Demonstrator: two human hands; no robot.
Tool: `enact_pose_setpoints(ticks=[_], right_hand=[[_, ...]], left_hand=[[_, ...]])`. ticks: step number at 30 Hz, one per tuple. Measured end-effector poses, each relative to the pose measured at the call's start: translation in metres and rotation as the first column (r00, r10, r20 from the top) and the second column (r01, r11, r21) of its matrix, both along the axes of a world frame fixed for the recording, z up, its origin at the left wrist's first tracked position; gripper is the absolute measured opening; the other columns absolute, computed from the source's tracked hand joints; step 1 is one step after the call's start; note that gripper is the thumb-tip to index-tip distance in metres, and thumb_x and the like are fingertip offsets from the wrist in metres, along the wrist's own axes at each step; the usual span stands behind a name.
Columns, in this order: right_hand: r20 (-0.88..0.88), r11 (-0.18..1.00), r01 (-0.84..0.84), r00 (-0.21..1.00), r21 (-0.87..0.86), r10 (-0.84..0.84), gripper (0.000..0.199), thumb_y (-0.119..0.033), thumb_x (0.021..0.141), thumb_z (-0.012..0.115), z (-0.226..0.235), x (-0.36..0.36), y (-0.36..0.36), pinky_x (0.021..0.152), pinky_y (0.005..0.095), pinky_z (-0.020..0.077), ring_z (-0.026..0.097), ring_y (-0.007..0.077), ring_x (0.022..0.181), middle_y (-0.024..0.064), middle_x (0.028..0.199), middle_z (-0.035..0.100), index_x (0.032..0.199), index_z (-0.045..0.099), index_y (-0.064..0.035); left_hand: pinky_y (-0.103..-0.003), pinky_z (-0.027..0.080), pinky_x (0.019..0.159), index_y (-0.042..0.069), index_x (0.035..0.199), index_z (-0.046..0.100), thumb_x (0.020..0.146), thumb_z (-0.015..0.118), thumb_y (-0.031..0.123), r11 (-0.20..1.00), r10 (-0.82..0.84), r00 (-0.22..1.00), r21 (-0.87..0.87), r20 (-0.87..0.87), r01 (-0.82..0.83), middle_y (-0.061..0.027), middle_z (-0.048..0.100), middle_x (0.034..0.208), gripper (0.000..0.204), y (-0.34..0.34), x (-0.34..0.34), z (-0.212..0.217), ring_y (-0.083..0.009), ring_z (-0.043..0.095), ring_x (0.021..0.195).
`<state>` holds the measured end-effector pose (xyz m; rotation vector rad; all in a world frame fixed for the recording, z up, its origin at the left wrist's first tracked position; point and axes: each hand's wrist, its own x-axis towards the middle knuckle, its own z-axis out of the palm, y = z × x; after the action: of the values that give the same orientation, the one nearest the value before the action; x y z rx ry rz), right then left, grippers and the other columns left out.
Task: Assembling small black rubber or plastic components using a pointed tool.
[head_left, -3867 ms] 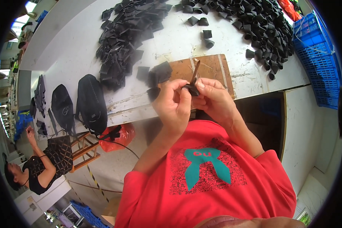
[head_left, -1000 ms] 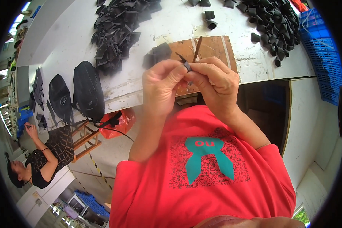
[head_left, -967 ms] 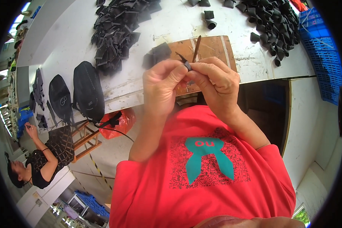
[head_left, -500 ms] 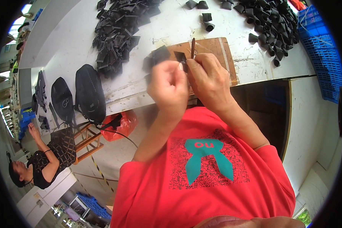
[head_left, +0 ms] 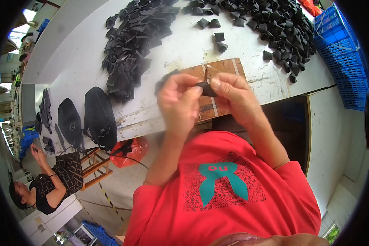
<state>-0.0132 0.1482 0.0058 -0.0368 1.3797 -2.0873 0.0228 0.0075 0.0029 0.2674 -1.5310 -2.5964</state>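
Note:
A small black fabric piece [head_left: 208, 89] is held above the near edge of the table. My left hand [head_left: 179, 102] pinches its left end, and my right hand [head_left: 238, 95] grips its right end. Both hands are closed and slightly blurred. Just beyond the piece, a thin brown stick [head_left: 206, 74] points away from me; its lower end is hidden, and I cannot tell whether a hand holds it. Beneath them lies a brown board [head_left: 233, 67]. Another flat black piece [head_left: 168, 80] lies partly behind my left hand.
A heap of flat black pieces [head_left: 125, 61] spreads at far left, and open tube-shaped ones [head_left: 281, 30] pile up at far right beside blue crates [head_left: 342, 61]. Two black pouches [head_left: 99, 119] lie on the left edge. A red bag [head_left: 131, 153] hangs below; another person [head_left: 45, 180] sits left.
My left hand has come in against the fabric piece, which both hands now grip. The view has tilted, so the table appears lower.

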Motion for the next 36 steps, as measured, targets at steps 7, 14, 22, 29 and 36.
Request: enact_pose_setpoints(ticks=[7,14,22,29,36], right_hand=[[-0.165,0.988,-0.154,0.975,-0.015,0.149,0.027,-0.028,0.085,0.053,-0.013,-0.042,-0.005,0.043,0.0175,0.0233,0.031,0.0018,0.049,-0.0066,0.056,0.040,0.070,0.055,-0.0059],[-0.563,0.908,0.145,0.819,0.393,0.112,0.024,-0.025,0.083,0.056,-0.018,-0.031,-0.004,0.050,0.0216,0.0366,0.045,0.0090,0.056,0.0001,0.060,0.047,0.083,0.057,-0.0005],[-0.942,0.835,0.507,0.334,0.214,0.038,0.030,-0.013,0.063,0.072,-0.002,-0.013,-0.013,0.053,0.0307,0.0449,0.054,0.0232,0.062,0.0091,0.075,0.053,0.087,0.056,-0.0034],[-0.976,0.771,0.613,0.211,0.174,0.052,0.015,-0.002,0.064,0.066,-0.002,-0.014,-0.012,0.049,0.0306,0.0426,0.052,0.0216,0.059,0.0064,0.067,0.051,0.077,0.058,-0.0037],[-0.972,0.774,0.598,0.217,0.206,0.091,0.013,-0.002,0.065,0.065,-0.012,-0.016,-0.011,0.049,0.0312,0.0413,0.051,0.0213,0.060,0.0058,0.065,0.049,0.075,0.058,-0.0046]], left_hand=[[-0.016,0.022,0.028,-0.001,0.101,0.050,0.084,0.048,0.004,0.678,-0.382,0.924,0.674,-0.017,0.293,-0.0126,0.059,0.085,0.018,-0.019,-0.022,-0.007,-0.0004,0.032,0.031],[-0.017,0.042,0.063,0.003,0.106,0.052,0.080,0.057,0.003,0.978,0.132,0.976,-0.140,-0.176,-0.157,-0.0064,0.058,0.087,0.027,0.001,-0.024,-0.009,-0.0103,0.054,0.076],[-0.028,0.043,0.074,0.000,0.088,0.057,0.084,0.053,0.008,0.984,0.178,0.949,0.067,-0.262,-0.166,-0.0091,0.059,0.088,0.010,-0.002,-0.019,-0.005,-0.0142,0.054,0.077],[-0.030,0.042,0.078,0.003,0.088,0.057,0.085,0.053,0.010,0.970,0.166,0.972,0.205,-0.164,-0.131,-0.0079,0.059,0.091,0.009,-0.001,-0.008,-0.009,-0.0152,0.055,0.082],[-0.022,0.043,0.070,0.000,0.088,0.058,0.082,0.056,0.005,0.983,0.037,0.982,-0.168,-0.187,-0.069,-0.0056,0.060,0.084,0.008,-0.004,-0.015,-0.011,-0.0096,0.055,0.077]])
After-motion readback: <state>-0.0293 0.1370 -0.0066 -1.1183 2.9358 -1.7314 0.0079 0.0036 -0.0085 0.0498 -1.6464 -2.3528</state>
